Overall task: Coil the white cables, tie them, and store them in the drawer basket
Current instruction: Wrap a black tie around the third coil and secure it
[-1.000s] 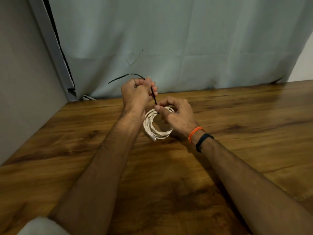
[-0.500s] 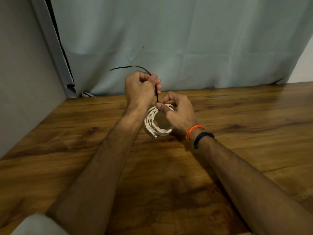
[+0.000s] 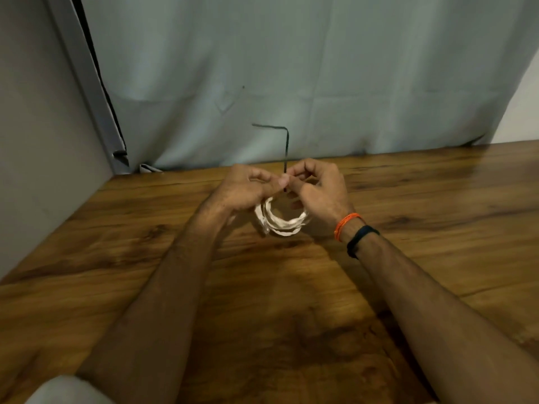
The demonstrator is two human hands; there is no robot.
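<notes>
A coiled white cable [image 3: 280, 223] hangs between both hands, just above the wooden table [image 3: 408, 214]. A thin black tie [image 3: 285, 147] rises straight up from the top of the coil and bends left at its free end. My left hand [image 3: 245, 188] pinches the tie at its base, against the coil. My right hand [image 3: 318, 188] grips the top of the coil, its fingertips meeting the left hand's at the tie. The upper part of the coil is hidden by my fingers. No drawer basket is in view.
A pale grey-green curtain [image 3: 291, 77] hangs along the table's far edge. A grey wall [image 3: 35, 141] closes the left side. Orange and black bands [image 3: 350, 231] circle my right wrist. Bare wood lies all around the hands.
My left hand has let go of the tie's upper part and dropped to its base. The tie's free end now stands upright instead of arching left. The view has shifted slightly.
</notes>
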